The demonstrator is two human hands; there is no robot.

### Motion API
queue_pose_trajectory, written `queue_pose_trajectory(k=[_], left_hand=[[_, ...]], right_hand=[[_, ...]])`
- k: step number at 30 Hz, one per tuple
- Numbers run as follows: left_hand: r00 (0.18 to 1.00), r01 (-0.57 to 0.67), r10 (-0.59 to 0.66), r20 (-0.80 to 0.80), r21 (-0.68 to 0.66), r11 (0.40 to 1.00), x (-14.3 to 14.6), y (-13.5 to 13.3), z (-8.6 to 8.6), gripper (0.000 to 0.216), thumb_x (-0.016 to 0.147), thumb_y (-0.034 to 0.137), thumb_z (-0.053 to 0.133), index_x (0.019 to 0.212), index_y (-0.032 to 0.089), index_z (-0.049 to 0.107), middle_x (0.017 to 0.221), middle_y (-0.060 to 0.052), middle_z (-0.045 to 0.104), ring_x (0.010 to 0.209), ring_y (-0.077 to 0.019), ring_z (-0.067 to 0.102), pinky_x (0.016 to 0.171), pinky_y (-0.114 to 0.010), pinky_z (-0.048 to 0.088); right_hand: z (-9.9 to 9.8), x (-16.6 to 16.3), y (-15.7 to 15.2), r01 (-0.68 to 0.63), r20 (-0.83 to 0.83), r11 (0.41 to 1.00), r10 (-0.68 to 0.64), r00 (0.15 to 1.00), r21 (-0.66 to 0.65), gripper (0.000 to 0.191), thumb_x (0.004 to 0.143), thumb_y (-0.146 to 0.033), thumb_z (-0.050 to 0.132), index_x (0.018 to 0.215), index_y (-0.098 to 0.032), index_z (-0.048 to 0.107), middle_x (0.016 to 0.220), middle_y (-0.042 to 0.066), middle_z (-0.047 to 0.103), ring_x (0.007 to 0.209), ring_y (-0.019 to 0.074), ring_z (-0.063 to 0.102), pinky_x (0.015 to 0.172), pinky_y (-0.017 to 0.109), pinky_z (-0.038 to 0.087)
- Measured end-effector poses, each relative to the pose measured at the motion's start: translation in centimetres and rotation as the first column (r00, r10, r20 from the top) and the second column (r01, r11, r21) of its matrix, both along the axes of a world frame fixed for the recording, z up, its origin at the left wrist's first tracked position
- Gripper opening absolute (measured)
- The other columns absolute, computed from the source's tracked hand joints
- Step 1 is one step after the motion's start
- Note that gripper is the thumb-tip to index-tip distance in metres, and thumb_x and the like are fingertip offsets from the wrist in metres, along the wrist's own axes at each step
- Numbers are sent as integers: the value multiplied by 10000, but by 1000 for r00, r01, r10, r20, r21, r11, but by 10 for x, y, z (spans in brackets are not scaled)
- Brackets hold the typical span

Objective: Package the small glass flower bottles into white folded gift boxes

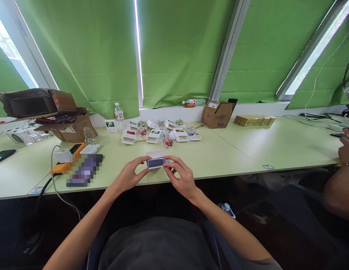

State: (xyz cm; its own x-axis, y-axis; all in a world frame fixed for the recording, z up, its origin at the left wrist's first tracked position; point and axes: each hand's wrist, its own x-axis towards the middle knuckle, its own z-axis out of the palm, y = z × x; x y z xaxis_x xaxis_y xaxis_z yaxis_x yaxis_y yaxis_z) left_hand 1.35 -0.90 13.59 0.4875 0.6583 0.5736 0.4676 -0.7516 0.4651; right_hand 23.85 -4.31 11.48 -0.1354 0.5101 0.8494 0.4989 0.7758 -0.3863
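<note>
Near the table's front edge I hold a small white box [155, 163] between both hands, its open end facing me and its flap raised at the back. My left hand [131, 172] pinches the box's left side with thumb and fingers. At the right side my right hand [181, 177] grips it in the same way. Beyond the box stand and lie several small white boxes [129, 136] with printed fronts. Among them are round glass ornaments, one with red inside [167, 141] closest to me and a clear one [191, 131] to the right.
Brown cartons [73, 129] stand at the left, near a yellow power strip [62, 167] with cables and a blurred phone [86, 170]. Farther back are a water bottle [118, 114], a carton [217, 114] and yellow boxes [254, 120]. Another person's hand [346, 150] is at the right.
</note>
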Motion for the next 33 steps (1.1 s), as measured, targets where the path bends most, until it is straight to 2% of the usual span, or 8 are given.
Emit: queue_pose_trajectory(k=[5, 10, 12, 18, 23, 33], left_hand=[[1000, -1, 1, -4, -9, 1000, 0, -1, 1, 323, 918, 342, 550, 1229, 257, 549, 1201, -53, 648, 1035, -199, 625, 917, -352, 505], [1000, -6, 7, 7, -13, 1000, 1, -2, 2, 323, 918, 346, 544, 1226, 248, 558, 1182, -63, 659, 1040, -210, 629, 917, -365, 507], [1000, -3, 3, 9, -11, 1000, 1, -2, 2, 323, 917, 342, 546, 1225, 246, 559, 1184, -65, 658, 1038, -210, 630, 919, -366, 506], [1000, -4, 4, 5, -7, 1000, 0, -1, 1, 315, 916, 340, 555, 1219, 254, 559, 1189, -52, 655, 1023, -198, 629, 916, -352, 503], [1000, -2, 2, 4, -19, 1000, 0, 0, 0, 325, 911, 344, 566, 1224, 258, 553, 1196, -45, 652, 1027, -197, 623, 924, -355, 497], [1000, -2, 2, -2, -22, 1000, 0, 0, 0, 329, 916, 343, 558, 1231, 251, 550, 1198, -55, 651, 1038, -207, 622, 916, -359, 503]], right_hand=[[-1, 0, 0, -3, -10, 1000, 3, 1000, 24, 200, 909, -159, 544, 1045, -243, 663, 1167, 89, 637, 849, 171, 672, 600, 276, 598], [-1, -1, -1, 12, -7, 1000, -12, 1000, 1, 272, 918, -184, 536, 1162, -254, 633, 1144, 88, 640, 663, 121, 627, 574, 278, 588], [-1, 0, 0, 20, 12, 1000, -20, 1000, 11, 265, 921, -184, 531, 1151, -252, 643, 1106, 86, 650, 651, 123, 620, 573, 280, 581], [-5, 2, 5, 37, 39, 999, -38, 998, 37, 282, 926, -150, 518, 1149, -261, 649, 1038, 80, 666, 750, 156, 653, 596, 282, 570], [-6, 2, 8, 20, 69, 998, -25, 997, 62, 314, 932, -121, 491, 1161, -269, 647, 1028, 65, 680, 974, 196, 658, 815, 341, 578], [-8, 3, 9, 6, 108, 999, -10, 994, 39, 328, 930, -102, 484, 1172, -256, 641, 1069, 64, 676, 1010, 185, 656, 854, 321, 565]])
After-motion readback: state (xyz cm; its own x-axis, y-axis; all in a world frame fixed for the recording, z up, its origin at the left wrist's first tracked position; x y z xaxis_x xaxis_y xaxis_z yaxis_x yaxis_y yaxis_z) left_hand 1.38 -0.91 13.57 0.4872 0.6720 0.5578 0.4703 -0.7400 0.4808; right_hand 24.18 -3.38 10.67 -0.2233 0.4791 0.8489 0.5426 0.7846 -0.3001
